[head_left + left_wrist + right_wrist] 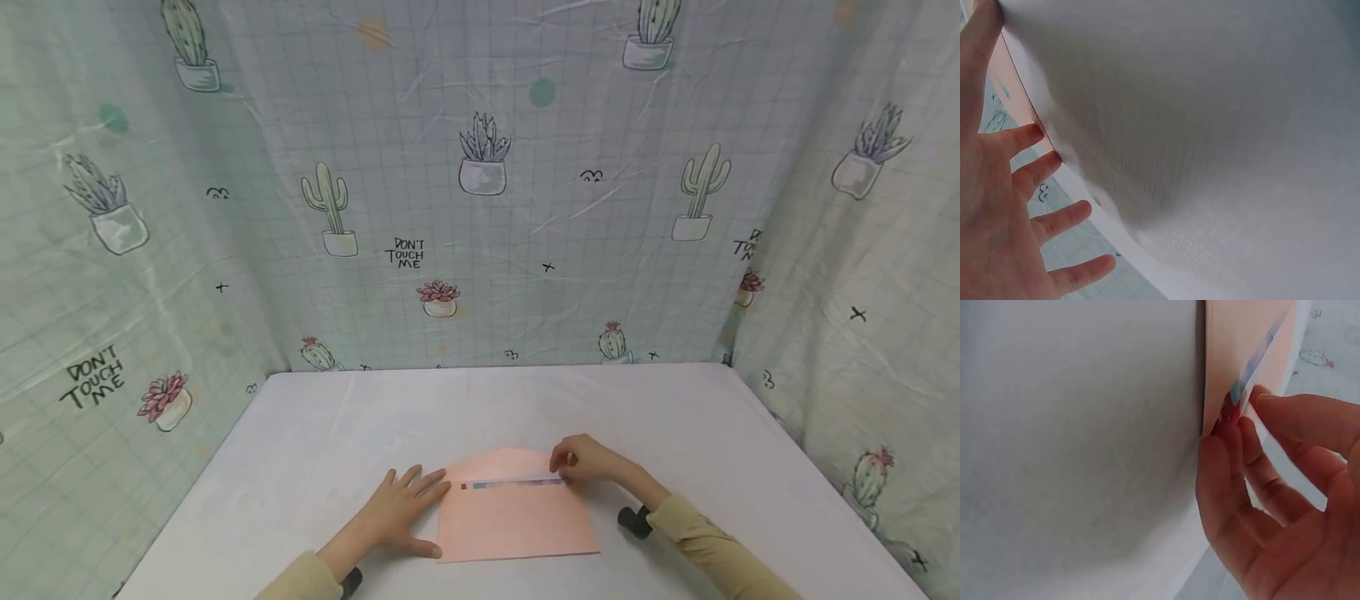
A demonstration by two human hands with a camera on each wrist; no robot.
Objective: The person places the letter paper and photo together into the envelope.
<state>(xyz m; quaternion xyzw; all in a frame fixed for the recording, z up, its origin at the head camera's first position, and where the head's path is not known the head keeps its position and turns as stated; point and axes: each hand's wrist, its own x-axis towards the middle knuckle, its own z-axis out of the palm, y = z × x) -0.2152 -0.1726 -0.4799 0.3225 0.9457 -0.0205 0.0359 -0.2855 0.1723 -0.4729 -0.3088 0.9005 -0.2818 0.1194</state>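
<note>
A pink envelope (517,525) lies on the white table with its pointed flap (506,460) spread away from me. A narrow strip of a colourful printed card (510,483) shows at its mouth; the rest of the card is hidden inside. At the envelope's left edge my left hand (401,508) rests with fingers spread, thumb and fingertips touching that edge. My right hand (588,460) is at the upper right corner. In the right wrist view, its thumb and curled fingers (1219,481) pinch the end of the card (1250,369), beside the envelope's side edge (1209,375).
The white table (337,425) extends around the envelope on all sides. A cactus-printed curtain (480,225) encloses its back and both sides. Dark wrist devices show beneath both forearms, one by the right sleeve (686,525).
</note>
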